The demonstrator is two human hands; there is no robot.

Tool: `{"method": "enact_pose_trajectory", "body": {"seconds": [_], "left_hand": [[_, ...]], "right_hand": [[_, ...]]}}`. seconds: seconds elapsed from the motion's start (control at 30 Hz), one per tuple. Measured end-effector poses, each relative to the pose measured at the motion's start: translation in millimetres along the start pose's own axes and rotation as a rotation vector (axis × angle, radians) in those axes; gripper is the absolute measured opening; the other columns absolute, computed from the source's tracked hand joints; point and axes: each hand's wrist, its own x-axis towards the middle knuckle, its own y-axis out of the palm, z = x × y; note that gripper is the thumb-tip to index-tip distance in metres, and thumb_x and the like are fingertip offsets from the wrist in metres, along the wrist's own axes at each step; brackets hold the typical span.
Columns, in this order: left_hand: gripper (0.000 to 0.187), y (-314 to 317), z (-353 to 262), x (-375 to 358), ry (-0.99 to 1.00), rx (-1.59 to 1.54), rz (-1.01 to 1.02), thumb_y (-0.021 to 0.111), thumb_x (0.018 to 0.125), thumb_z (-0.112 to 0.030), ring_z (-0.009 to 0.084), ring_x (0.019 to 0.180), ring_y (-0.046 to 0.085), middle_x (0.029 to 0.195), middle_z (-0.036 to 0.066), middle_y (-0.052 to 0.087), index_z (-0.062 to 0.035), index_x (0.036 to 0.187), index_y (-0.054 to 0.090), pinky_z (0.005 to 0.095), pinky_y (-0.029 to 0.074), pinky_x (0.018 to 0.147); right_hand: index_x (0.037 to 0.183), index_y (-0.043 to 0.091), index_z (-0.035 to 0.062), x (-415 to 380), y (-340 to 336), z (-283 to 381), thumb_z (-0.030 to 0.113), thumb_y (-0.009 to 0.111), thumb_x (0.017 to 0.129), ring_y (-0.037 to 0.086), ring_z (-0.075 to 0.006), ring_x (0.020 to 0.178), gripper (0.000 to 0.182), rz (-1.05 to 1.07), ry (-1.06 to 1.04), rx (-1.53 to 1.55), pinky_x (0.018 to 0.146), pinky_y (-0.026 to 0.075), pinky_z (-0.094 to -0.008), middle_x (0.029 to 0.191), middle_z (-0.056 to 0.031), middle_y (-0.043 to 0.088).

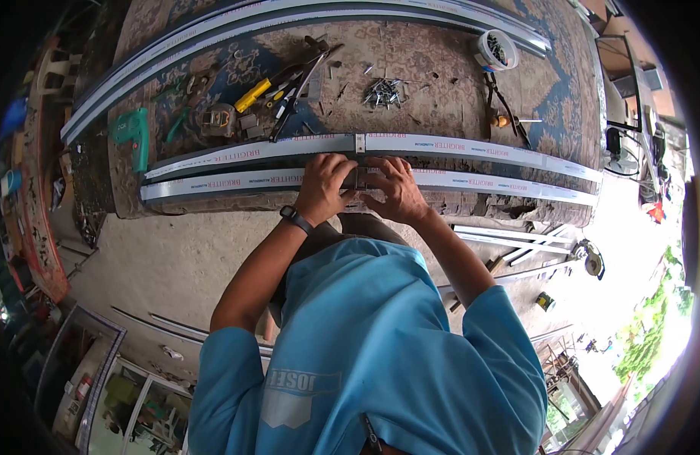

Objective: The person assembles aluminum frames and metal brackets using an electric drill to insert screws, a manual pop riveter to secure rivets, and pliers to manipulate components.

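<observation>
Two long aluminium profiles, covered in white "BRIGHTER" film, lie side by side along the near edge of the carpet-covered table. My left hand, with a dark band on the wrist, is curled over the nearer aluminium profile at its middle. Close beside it, my right hand grips the same profile, fingers bent and thumb low. Between the hands a small dark metal piece shows, partly hidden by fingers. On the farther aluminium profile, a small metal bracket sits just beyond my hands.
Several screws or rivets lie heaped on the table. A white tub of fasteners, pliers, a yellow-handled tool and a green power tool are around them. More profiles run along the far side. A circular saw is lower right.
</observation>
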Motion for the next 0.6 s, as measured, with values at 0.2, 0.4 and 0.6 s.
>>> {"method": "enact_pose_trajectory", "body": {"seconds": [0.2,0.4,0.6], "left_hand": [[0.065,1.4,2.9,-0.6,-0.004,0.017,0.019,0.090,0.069,-0.014,0.0340,0.121,0.055,0.125,0.010,0.061,-0.0082,0.129,0.064,0.0497,0.046,0.104],[0.074,-2.1,10.4,-4.6,0.033,-0.068,-0.011,0.089,0.071,-0.012,0.0372,0.125,0.054,0.130,0.013,0.059,-0.0072,0.138,0.059,0.0511,0.046,0.107],[0.073,-32.8,17.6,-27.0,0.001,-0.057,-0.220,0.087,0.076,-0.013,0.0389,0.124,0.055,0.134,0.017,0.057,-0.0057,0.142,0.055,0.0527,0.046,0.106]], "right_hand": [[0.115,0.074,0.0172,3.7,10.4,-21.5,0.021,0.083,0.078,0.061,-0.0304,0.118,0.038,0.027,-0.081,0.056,0.103,0.046,-0.0462,0.132,-0.0062,0.066],[0.111,0.073,0.0160,3.5,17.7,-32.2,0.022,0.084,0.075,0.062,-0.0288,0.117,0.038,0.029,-0.113,0.051,0.098,0.051,-0.0451,0.132,-0.0042,0.066],[0.108,0.074,0.0156,3.6,21.9,-35.2,0.023,0.085,0.075,0.062,-0.0286,0.118,0.036,0.025,-0.129,0.046,0.099,0.052,-0.0445,0.132,-0.0048,0.066]]}}
